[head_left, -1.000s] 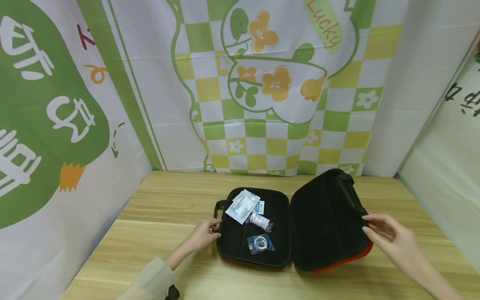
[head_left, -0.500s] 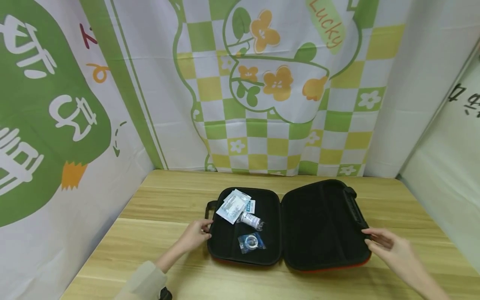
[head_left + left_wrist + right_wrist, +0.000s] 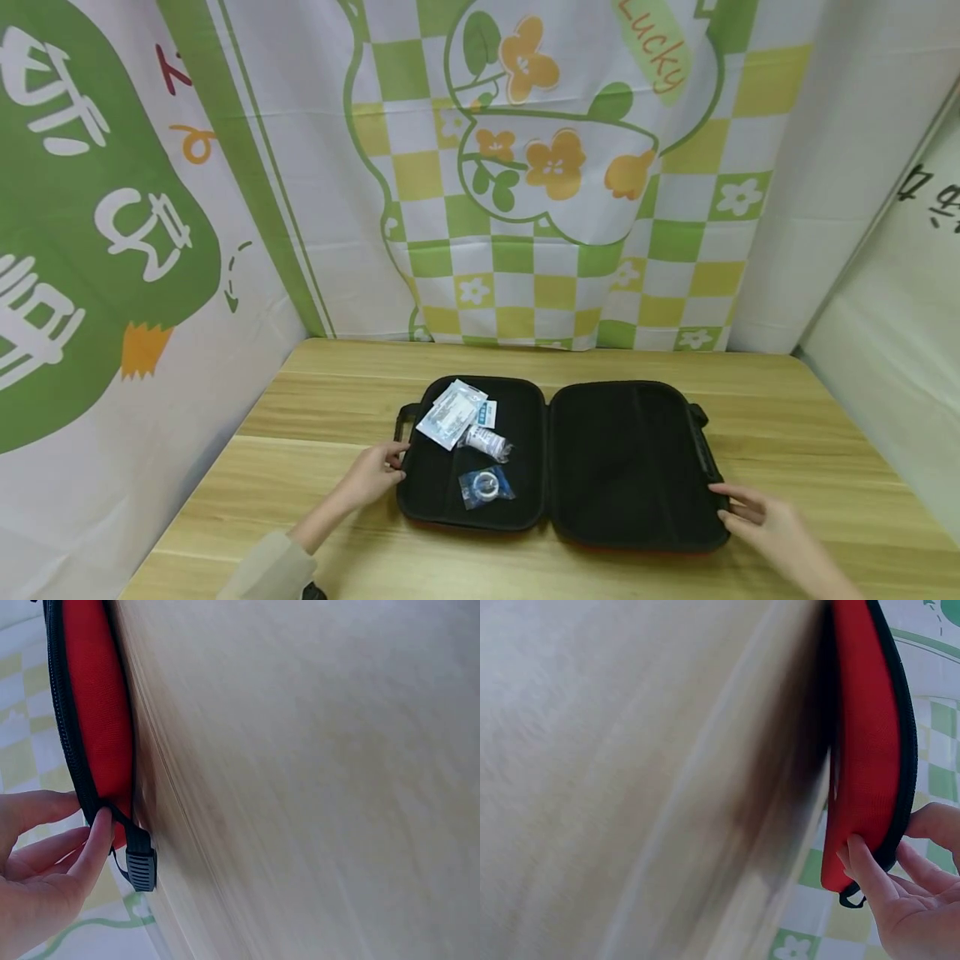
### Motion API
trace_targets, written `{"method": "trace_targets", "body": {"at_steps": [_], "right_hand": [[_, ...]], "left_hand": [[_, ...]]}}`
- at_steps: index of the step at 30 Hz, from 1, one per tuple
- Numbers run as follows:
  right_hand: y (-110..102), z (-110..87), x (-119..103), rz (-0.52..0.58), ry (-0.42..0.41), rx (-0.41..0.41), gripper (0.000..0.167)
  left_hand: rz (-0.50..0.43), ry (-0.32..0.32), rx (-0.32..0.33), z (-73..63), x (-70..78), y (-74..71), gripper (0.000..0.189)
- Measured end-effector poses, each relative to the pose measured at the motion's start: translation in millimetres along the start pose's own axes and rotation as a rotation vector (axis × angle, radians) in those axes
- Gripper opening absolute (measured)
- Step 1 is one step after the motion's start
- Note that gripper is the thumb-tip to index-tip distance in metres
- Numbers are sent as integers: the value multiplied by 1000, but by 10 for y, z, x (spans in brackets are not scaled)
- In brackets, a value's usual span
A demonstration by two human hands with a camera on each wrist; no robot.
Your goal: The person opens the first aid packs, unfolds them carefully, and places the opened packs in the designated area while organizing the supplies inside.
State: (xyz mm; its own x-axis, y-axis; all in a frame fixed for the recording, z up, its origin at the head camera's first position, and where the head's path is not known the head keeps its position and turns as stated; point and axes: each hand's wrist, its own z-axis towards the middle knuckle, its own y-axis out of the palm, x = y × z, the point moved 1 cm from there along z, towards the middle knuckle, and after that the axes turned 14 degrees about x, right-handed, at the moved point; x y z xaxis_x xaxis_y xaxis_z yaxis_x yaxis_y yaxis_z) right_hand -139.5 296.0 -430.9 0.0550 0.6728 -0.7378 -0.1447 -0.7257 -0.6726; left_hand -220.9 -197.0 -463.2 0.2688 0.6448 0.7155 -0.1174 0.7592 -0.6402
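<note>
A zip case (image 3: 630,467) with black lining and a red shell (image 3: 99,690) lies spread flat in two halves on the table. My left hand (image 3: 369,477) pinches the outer rim of the left half, beside its black handle (image 3: 401,423). On the far right, my right hand (image 3: 761,518) pinches the lid's rim between thumb and fingers; the right wrist view shows the red lid (image 3: 866,750) slightly off the tabletop. Inside the left half are white-and-blue sachets (image 3: 452,414), a plastic-wrapped white roll (image 3: 487,442) and a blue packet with a white ring (image 3: 487,485).
The wooden table (image 3: 300,408) extends around the case on all sides. A patterned curtain (image 3: 555,283) hangs behind its back edge, with printed cloth (image 3: 247,200) on the left and a pale cloth wall (image 3: 892,333) on the right.
The right half of the case has come down from a tilt to nearly flat, with my right hand on its rim. The whole case and my left hand have shifted left.
</note>
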Motion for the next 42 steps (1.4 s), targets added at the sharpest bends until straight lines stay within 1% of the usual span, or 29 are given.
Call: {"method": "trace_targets", "body": {"at_steps": [3,5,10,14,19,25,31,35,38,42], "right_hand": [[44,-17,46,4,42,-43,47],[71,-33,72,9,52,-62,51],[130,-79,117,29,70,-89,50],[195,-111,142,26,86,-86,48],[270,-135,157,30,97,-85,47],[326,-138,169,46,119,-76,46],[324,-127,159,51,147,-80,47],[316,-134,152,41,104,-57,47],[314,-126,152,44,51,-38,46],[293,-98,137,43,-1,-34,45]], "left_hand": [[-8,-4,-6,-20,-12,-32,42],[-13,-2,-12,-33,-13,-57,41],[-29,9,-27,-62,-17,-107,41],[-51,5,-40,-93,-57,-135,41],[-71,-20,-51,-141,-78,-179,41],[-65,-42,-47,-193,-94,-223,42],[-61,-45,-50,-210,-86,-240,42],[-73,-57,-42,-227,-80,-246,42],[-79,-73,-37,-248,-74,-251,42],[-79,-88,-34,-276,-52,-260,42]]}}
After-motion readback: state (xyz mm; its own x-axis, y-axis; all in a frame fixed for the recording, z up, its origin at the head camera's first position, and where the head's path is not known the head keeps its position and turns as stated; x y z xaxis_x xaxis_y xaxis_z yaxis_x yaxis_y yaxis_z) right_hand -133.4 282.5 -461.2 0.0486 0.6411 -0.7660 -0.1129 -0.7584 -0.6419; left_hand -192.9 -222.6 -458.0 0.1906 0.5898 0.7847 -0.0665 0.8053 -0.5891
